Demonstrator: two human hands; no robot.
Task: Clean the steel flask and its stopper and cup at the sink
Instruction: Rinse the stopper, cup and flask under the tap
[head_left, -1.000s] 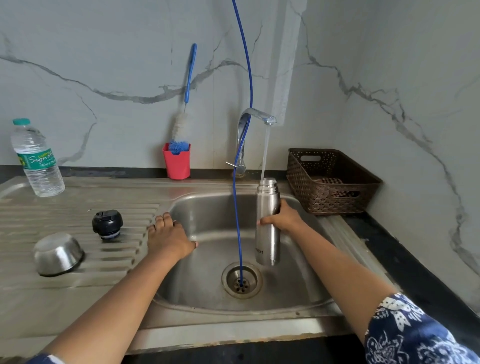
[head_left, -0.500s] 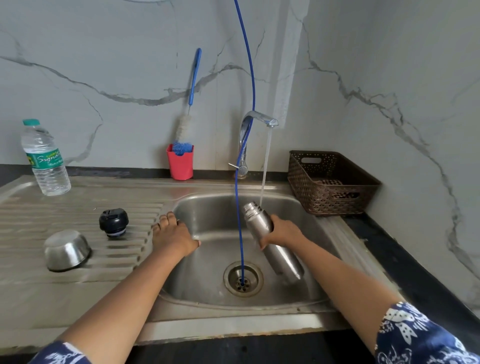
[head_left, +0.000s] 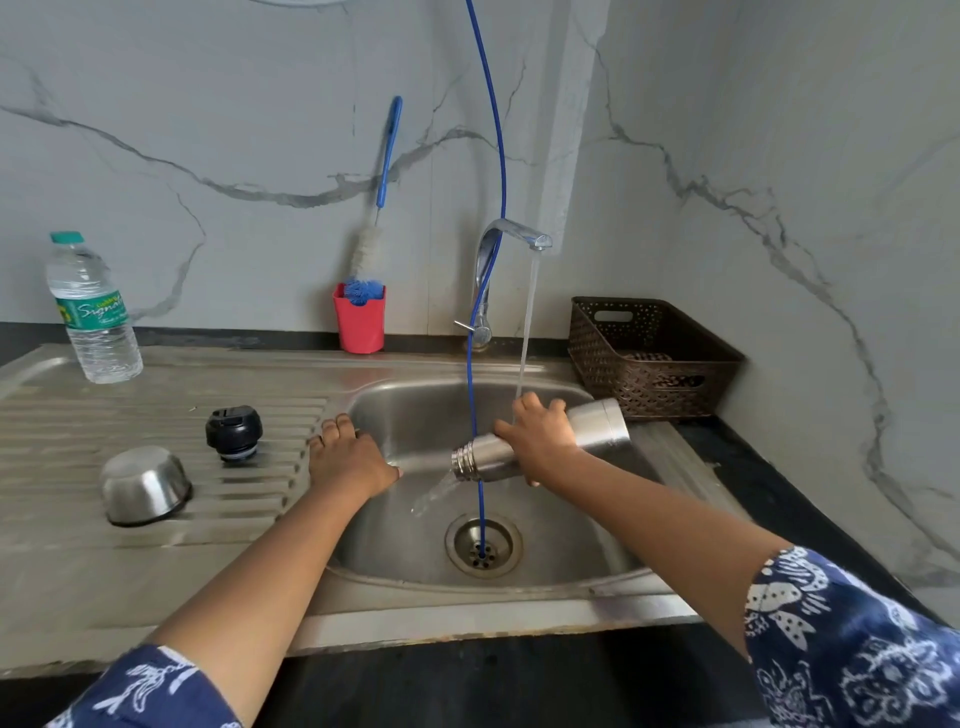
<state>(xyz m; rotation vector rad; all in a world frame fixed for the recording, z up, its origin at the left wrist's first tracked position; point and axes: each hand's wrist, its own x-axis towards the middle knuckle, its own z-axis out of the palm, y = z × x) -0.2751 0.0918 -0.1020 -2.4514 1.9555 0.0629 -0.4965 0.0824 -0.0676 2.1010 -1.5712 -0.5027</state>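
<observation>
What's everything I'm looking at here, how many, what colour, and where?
tap: one, silver, running
sink: one, steel, below the tap
steel flask: one, silver, tipped over the sink, pouring water
stopper: one, black, on the draining board
cup: one, silver, upside down, left of the stopper
water bottle: one, clear, green label, back left
bottle brush: one, blue and white, in the holder
holder: one, red, left of the tap
tube: one, blue, hanging into the drain
basket: one, brown, right of the sink
left hand: one, resting on the sink's left rim
right hand: one, gripping the flask
</observation>
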